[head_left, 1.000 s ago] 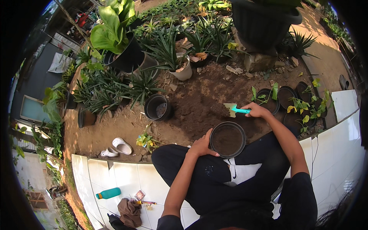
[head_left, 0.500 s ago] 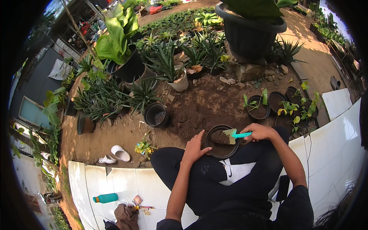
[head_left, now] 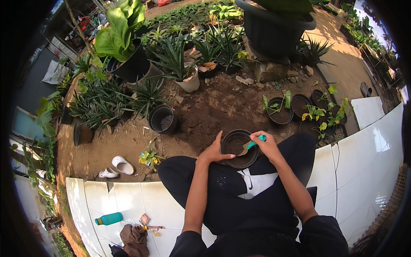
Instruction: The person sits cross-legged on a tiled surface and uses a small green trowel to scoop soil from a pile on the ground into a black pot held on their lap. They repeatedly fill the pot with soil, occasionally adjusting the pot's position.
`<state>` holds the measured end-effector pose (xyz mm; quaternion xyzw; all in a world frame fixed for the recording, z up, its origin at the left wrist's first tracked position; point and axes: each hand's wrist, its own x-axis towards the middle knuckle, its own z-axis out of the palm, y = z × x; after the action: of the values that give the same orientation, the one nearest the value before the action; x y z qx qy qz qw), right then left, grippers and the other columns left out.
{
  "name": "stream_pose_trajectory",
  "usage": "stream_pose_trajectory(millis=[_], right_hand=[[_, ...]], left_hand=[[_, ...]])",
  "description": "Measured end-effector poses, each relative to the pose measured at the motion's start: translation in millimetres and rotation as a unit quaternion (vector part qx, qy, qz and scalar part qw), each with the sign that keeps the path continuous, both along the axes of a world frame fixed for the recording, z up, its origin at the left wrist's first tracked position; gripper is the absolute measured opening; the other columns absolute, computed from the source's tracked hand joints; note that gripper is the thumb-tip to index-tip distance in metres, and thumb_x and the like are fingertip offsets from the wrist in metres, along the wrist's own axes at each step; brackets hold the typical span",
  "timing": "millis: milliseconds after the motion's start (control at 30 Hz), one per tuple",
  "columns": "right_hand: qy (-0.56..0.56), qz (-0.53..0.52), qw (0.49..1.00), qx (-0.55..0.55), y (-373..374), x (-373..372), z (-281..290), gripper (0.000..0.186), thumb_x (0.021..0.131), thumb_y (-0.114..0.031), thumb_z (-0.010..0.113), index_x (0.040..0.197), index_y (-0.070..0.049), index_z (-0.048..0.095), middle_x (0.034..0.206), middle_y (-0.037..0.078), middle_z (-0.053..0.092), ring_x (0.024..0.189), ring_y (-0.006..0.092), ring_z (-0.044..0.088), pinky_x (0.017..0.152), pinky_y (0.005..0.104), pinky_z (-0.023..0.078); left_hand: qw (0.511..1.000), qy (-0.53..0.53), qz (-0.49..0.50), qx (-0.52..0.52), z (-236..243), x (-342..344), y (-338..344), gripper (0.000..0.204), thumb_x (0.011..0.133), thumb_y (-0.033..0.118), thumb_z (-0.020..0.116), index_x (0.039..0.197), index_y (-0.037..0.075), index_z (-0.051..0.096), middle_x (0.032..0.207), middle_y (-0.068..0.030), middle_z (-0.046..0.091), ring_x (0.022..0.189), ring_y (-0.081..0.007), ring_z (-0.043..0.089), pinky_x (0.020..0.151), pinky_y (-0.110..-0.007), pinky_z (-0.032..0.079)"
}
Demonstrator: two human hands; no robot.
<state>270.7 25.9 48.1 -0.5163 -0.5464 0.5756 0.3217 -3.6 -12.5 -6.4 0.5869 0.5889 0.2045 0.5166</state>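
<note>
Brown garden soil [head_left: 222, 107] is spreading out in front of me, ringed by spiky potted plants, and I am sitting cross-legged at the edge of a white tiled ledge [head_left: 128, 201] with a black plastic pot [head_left: 238, 148] resting against my knee. My left hand [head_left: 212, 151] is steadying the pot at its left rim, fingers pressed together along the outside and the thumb raised beside the edge. My right hand [head_left: 266, 144] is curling closed around the teal handle of a small trowel [head_left: 250, 145], and I am tilting its pale blade down inside the pot, touching the dark soil there. Judging by how things lie, I am partway through filling: the pot is holding some soil low in its bottom, with the walls still showing well above it, so more scoops are looking necessary and no plant is sitting in it yet. Just beyond my right hand, several small black pots with seedlings [head_left: 314, 112] are standing together, already planted, which suggests part of the work is finished. An empty black pot [head_left: 162, 119] is waiting further left on the dirt, well apart from my hands. A pair of white clogs [head_left: 117, 166] is lying near the ledge, and a teal bottle [head_left: 109, 219] and a brown cloth [head_left: 133, 238] are resting on the tiles behind me.
</note>
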Motion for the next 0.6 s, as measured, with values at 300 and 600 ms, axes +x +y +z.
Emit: stream_pose_trajectory(millis=[300, 600], right_hand=[[0.306, -0.054, 0.949, -0.046, -0.4, -30.1, 7.3, 0.011, 0.097, -0.013, 0.068, 0.095, -0.004, 0.064, 0.083, 0.002, 0.061, 0.08, 0.01, 0.056, 0.078, 0.0278, 0.045], [0.08, 0.101, 0.984, 0.123, -11.9, -42.6, 29.4, 0.03, 0.092, -0.018, 0.076, 0.074, -0.005, 0.056, 0.071, -0.004, 0.053, 0.068, 0.0053, 0.046, 0.062, 0.0255, 0.036]], left_hand=[[0.995, 0.049, -0.085, 0.009, -9.6, 4.4, -0.2, 0.162, 0.045, 0.041, 0.103, 0.165, 0.017, -0.003, 0.156, -0.0303, 0.039, 0.146, -0.0431, 0.039, 0.12, -0.05, 0.036], [0.988, 0.11, -0.092, -0.055, -4.6, 4.5, 5.5, 0.162, 0.043, 0.034, 0.104, 0.165, 0.024, -0.003, 0.154, -0.0255, 0.045, 0.144, -0.0408, 0.043, 0.118, -0.052, 0.039]])
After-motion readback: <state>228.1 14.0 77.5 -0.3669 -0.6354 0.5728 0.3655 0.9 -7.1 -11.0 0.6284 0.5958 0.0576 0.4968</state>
